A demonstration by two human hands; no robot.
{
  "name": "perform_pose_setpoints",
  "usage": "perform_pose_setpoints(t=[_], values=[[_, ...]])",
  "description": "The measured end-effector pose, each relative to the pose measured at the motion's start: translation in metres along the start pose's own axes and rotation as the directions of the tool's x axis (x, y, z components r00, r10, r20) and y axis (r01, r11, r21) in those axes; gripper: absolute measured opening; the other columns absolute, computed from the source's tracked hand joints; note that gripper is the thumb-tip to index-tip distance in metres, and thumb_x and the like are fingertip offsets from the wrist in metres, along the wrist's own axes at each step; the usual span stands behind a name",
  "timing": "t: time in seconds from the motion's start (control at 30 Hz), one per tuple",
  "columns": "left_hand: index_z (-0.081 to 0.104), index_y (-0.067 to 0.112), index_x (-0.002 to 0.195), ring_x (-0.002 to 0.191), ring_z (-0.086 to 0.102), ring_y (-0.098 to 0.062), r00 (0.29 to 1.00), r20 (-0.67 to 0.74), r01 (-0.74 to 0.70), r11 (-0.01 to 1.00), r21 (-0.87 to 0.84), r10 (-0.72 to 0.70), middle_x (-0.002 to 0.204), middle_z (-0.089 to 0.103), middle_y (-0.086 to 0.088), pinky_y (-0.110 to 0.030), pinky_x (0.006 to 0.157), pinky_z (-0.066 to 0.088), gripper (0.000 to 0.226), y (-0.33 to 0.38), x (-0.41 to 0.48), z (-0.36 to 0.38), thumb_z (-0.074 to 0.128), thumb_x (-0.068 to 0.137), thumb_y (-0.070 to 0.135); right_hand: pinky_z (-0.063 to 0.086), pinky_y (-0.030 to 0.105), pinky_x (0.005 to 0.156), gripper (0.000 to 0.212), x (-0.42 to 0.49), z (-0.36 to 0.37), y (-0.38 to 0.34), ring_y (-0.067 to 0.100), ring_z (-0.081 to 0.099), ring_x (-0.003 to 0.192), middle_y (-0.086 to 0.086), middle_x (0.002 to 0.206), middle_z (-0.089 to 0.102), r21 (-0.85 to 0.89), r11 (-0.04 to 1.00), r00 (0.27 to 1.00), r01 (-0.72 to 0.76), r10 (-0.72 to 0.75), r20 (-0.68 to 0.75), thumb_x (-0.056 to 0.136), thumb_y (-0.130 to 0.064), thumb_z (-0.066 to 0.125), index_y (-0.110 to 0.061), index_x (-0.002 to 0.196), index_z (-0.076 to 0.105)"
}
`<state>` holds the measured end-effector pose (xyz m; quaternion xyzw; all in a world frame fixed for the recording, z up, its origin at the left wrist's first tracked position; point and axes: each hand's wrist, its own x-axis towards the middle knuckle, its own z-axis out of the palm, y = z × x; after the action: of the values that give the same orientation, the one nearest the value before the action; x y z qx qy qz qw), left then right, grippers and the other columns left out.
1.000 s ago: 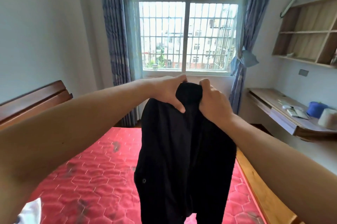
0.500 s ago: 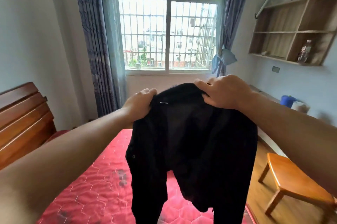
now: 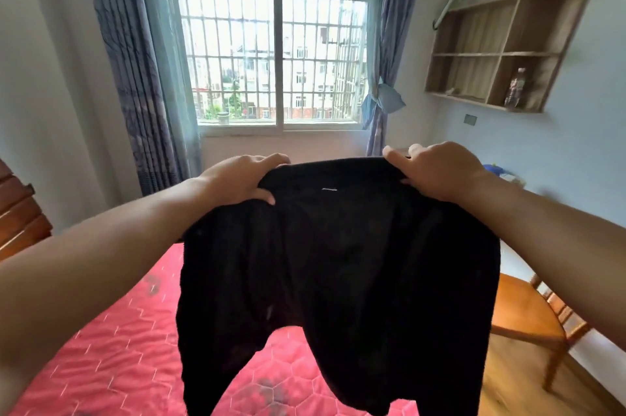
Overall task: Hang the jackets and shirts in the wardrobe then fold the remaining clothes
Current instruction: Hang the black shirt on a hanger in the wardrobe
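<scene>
A black garment [image 3: 338, 259] hangs spread out in front of me, above the bed, its lower parts dangling. My left hand [image 3: 237, 182] grips its top edge at the left, thumb in front of the cloth. At the right end of the same edge, my right hand [image 3: 440, 168] holds it with curled fingers. A small white mark shows near the top middle of the garment. No wardrobe is in view.
A bed with a red quilted cover [image 3: 111, 358] lies below. A wooden headboard [image 3: 17, 212] is at the left. A wooden chair [image 3: 528, 314] stands at the right on wood flooring. Behind are a barred window [image 3: 274, 53], curtains and a wall shelf [image 3: 498, 49].
My hands have moved apart along the garment's top edge, spreading it wider. The view has turned right, bringing the chair and shelf further into view.
</scene>
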<state>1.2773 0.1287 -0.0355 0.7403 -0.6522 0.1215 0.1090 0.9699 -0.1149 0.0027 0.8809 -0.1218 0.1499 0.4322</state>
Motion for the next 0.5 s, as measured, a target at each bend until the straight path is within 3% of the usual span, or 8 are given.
perform_pose_setpoints(t=[0.07, 0.13, 0.27, 0.37, 0.5], values=[[0.041, 0.027, 0.138, 0.106, 0.064, -0.026, 0.999, 0.000, -0.032, 0.992, 0.124, 0.033, 0.122, 0.064, -0.002, -0.043, 0.088, 0.052, 0.058, -0.002, 0.009, -0.014, 0.071, 0.089, 0.034, 0.024, 0.027, 0.042, 0.049, 0.002, -0.004, 0.002, 0.020, 0.032, 0.040, 0.004, 0.070, 0.049, -0.031, 0.995, 0.994, -0.093, 0.095, 0.048, 0.096, -0.025, 0.056, -0.022, 0.139, 0.033], [0.045, 0.026, 0.127, 0.102, 0.063, -0.026, 0.998, -0.048, -0.025, 0.981, 0.194, 0.035, 0.117, 0.062, -0.001, -0.046, 0.084, 0.053, 0.041, -0.005, 0.017, -0.027, 0.066, 0.092, 0.024, 0.015, 0.027, 0.042, 0.043, 0.004, -0.012, 0.004, 0.018, 0.024, 0.040, 0.003, 0.066, 0.043, -0.042, 0.983, 0.979, -0.180, 0.183, 0.092, 0.094, -0.019, 0.057, -0.020, 0.132, 0.038], [0.057, 0.018, 0.109, 0.096, 0.060, -0.029, 0.988, -0.107, 0.120, 0.989, 0.092, -0.110, 0.103, 0.059, -0.002, -0.046, 0.085, 0.050, 0.015, -0.015, 0.025, -0.037, 0.061, 0.095, 0.017, 0.029, 0.030, 0.047, 0.041, -0.005, -0.017, 0.022, 0.020, 0.033, 0.042, 0.003, 0.062, 0.038, 0.018, 0.972, 0.969, -0.235, 0.232, 0.083, 0.090, -0.020, 0.063, -0.017, 0.125, 0.042], [0.065, 0.015, 0.109, 0.101, 0.061, -0.030, 0.963, -0.213, 0.168, 0.986, -0.022, -0.168, 0.105, 0.068, -0.007, -0.036, 0.084, 0.044, 0.013, -0.017, 0.028, -0.029, 0.058, 0.098, 0.012, 0.038, 0.032, 0.053, 0.037, -0.020, -0.013, 0.033, 0.030, 0.057, 0.057, 0.004, 0.071, 0.049, 0.131, 0.965, 0.972, -0.229, 0.219, 0.083, 0.096, -0.033, 0.061, -0.018, 0.123, 0.040], [0.063, 0.015, 0.100, 0.093, 0.061, -0.026, 0.954, -0.234, 0.155, 0.977, -0.149, -0.187, 0.096, 0.067, -0.004, -0.035, 0.080, 0.042, 0.009, -0.006, 0.034, -0.028, 0.055, 0.100, 0.010, 0.045, 0.034, 0.058, 0.042, -0.042, -0.007, 0.044, 0.027, 0.061, 0.066, 0.003, 0.081, 0.059, 0.147, 0.967, 0.970, -0.206, 0.182, 0.161, 0.096, -0.045, 0.059, -0.020, 0.123, 0.039]])
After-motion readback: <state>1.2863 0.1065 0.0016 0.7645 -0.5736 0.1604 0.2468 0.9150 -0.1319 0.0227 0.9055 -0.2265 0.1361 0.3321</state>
